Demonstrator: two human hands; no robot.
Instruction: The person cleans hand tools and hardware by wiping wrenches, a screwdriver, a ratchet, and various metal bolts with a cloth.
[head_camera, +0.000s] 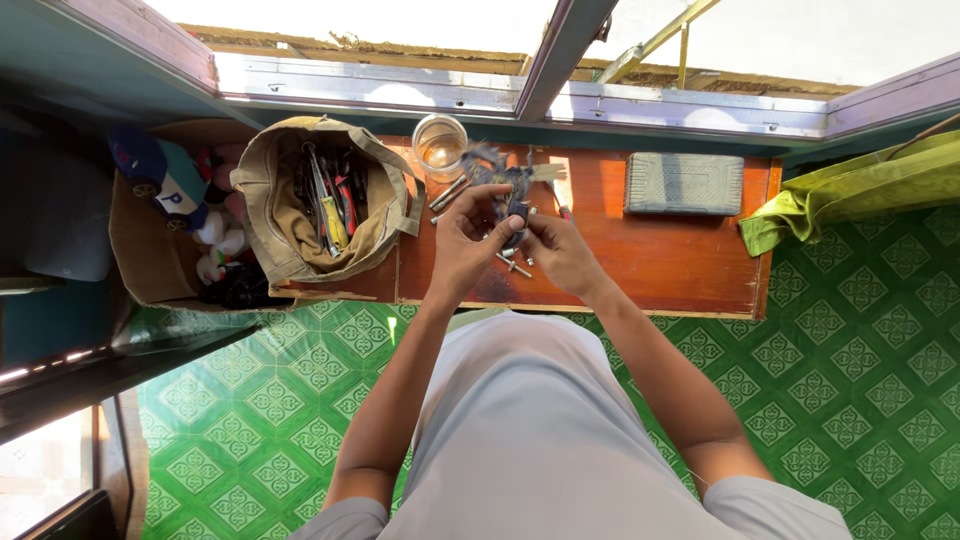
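Observation:
My left hand (462, 245) and my right hand (560, 252) meet over a low red-brown wooden table (680, 265). Both pinch a small dark metal part (514, 212) between their fingertips. Just beyond it lies a dark, frayed-looking object (492, 166) on the table. Several silver bolts (448, 192) lie scattered on the wood around and under my hands. A clear glass jar (440, 145) stands at the table's far edge, just left of my hands.
A tan canvas tool bag (290, 215) full of screwdrivers and pliers sits at the table's left end. Left of it is a cardboard box (135, 255) of toys. A grey rectangular block (684, 183) lies at the right. Green cloth (860, 185) drapes at far right, above green patterned floor (850, 370).

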